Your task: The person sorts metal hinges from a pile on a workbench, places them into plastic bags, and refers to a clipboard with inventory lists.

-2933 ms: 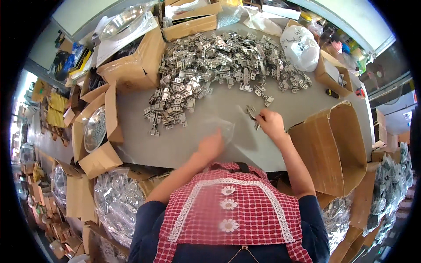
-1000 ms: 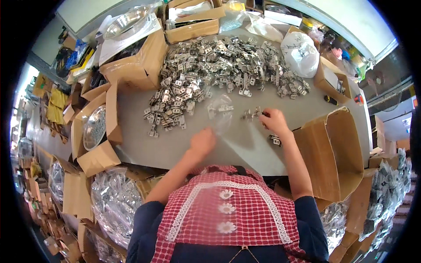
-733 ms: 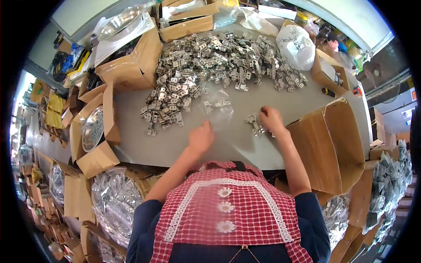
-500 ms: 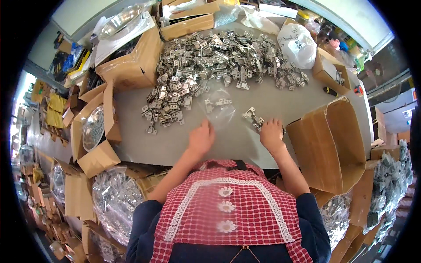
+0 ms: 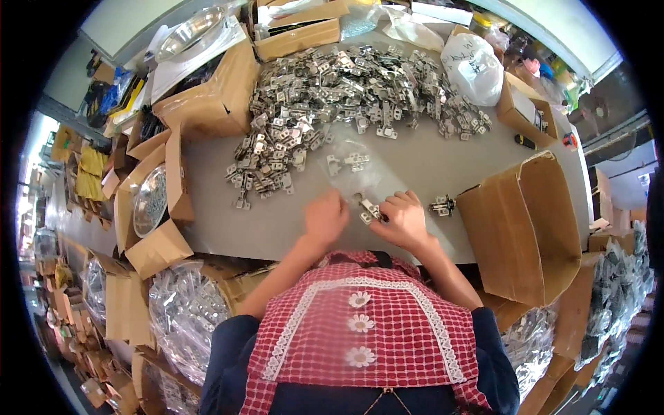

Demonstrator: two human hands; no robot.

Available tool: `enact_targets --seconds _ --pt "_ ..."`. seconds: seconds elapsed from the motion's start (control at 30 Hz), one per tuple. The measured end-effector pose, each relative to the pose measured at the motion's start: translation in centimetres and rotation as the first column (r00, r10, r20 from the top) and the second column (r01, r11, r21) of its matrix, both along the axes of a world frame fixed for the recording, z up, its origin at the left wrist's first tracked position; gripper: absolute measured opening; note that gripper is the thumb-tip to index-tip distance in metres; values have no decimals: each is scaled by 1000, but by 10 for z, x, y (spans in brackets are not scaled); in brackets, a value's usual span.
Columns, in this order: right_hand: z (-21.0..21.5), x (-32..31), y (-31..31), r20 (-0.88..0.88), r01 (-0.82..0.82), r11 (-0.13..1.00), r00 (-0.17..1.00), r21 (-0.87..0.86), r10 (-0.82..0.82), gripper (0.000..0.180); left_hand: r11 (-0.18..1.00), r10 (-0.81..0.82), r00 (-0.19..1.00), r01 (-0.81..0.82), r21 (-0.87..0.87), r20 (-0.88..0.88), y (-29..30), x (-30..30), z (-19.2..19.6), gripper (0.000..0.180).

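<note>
My left hand (image 5: 325, 216) and my right hand (image 5: 402, 220) are close together over the grey table (image 5: 228, 228) near its front edge. Between them my right hand holds a small metal hinge (image 5: 369, 210). My left hand pinches the edge of a clear plastic bag (image 5: 354, 169), which lies flat in front of both hands with a few hinges inside. Another loose hinge (image 5: 442, 205) lies just right of my right hand. A large heap of metal hinges (image 5: 346, 86) covers the far part of the table.
Open cardboard boxes stand on the left (image 5: 207, 97) and right (image 5: 532, 221) of the table. A white plastic bag (image 5: 474, 66) sits at the far right. Bags of packed hinges (image 5: 187, 318) fill boxes below the table edge at left and right.
My right hand has come back from the right side of the table toward the middle with a hinge. Both hands have drawn closer together at the mouth of the clear bag.
</note>
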State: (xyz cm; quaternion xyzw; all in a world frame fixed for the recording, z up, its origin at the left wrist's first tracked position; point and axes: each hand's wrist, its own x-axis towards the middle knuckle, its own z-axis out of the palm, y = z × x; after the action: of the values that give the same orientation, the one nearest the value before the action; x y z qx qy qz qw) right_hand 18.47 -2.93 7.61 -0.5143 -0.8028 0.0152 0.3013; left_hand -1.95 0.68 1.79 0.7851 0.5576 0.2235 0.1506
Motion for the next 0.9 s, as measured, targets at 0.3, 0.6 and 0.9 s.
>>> enact_targets --seconds 0.3,0.6,0.9 --pt "-59 -19 20 -20 -15 984 1000 -178 12 11 984 -79 996 86 -154 50 -7 20 -6 22" --pt "-87 16 53 -282 -436 857 889 -274 361 32 966 -70 986 105 -237 152 -1 13 -7 23" --pt "-107 85 188 -97 434 777 844 -455 -528 39 970 20 992 12 -245 128 9 2 -5 22"
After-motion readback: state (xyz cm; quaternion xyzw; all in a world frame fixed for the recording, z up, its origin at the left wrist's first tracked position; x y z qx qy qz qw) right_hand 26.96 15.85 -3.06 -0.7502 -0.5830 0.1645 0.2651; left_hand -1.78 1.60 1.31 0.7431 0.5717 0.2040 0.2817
